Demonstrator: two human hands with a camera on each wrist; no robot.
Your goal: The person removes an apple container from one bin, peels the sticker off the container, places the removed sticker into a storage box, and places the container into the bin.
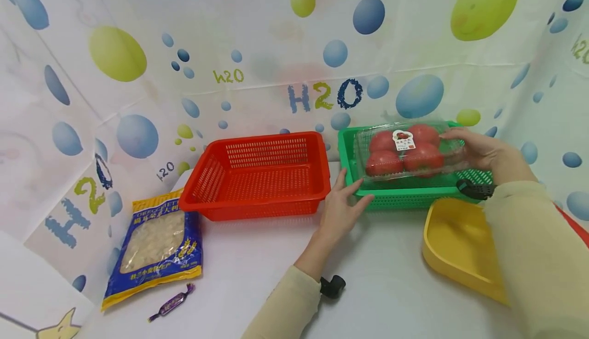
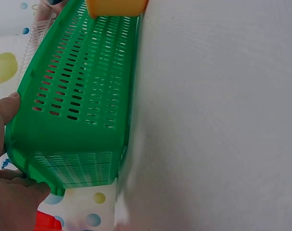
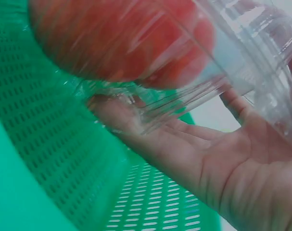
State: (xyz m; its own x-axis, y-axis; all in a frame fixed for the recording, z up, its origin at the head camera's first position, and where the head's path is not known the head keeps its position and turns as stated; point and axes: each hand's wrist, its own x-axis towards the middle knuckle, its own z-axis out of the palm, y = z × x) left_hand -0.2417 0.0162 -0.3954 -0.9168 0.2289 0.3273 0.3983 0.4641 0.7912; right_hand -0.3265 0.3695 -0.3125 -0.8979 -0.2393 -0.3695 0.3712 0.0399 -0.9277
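Note:
A clear plastic box of red tomatoes (image 1: 423, 157) with a white label tilts over the green basket (image 1: 405, 199), its left end lower. My right hand (image 1: 480, 150) grips the box by its right end. In the right wrist view, fingers of the right hand (image 3: 179, 149) reach beneath the clear plastic, with the tomatoes (image 3: 121, 38) above and the basket's slotted wall beside them. My left hand (image 1: 338, 208) touches the green basket's front left corner, fingers spread. The left wrist view has the left hand's thumb (image 2: 10, 108) at the basket's rim and its fingertips against the short end.
Left of the green basket stands a red basket (image 1: 255, 211). A blue and yellow bag of pasta (image 1: 154, 242) leans beside it, with a purple wrapped candy (image 1: 172, 304) in front. A yellow tray (image 1: 455, 247) lies under the right forearm. Patterned cloth (image 1: 257, 32) hangs behind.

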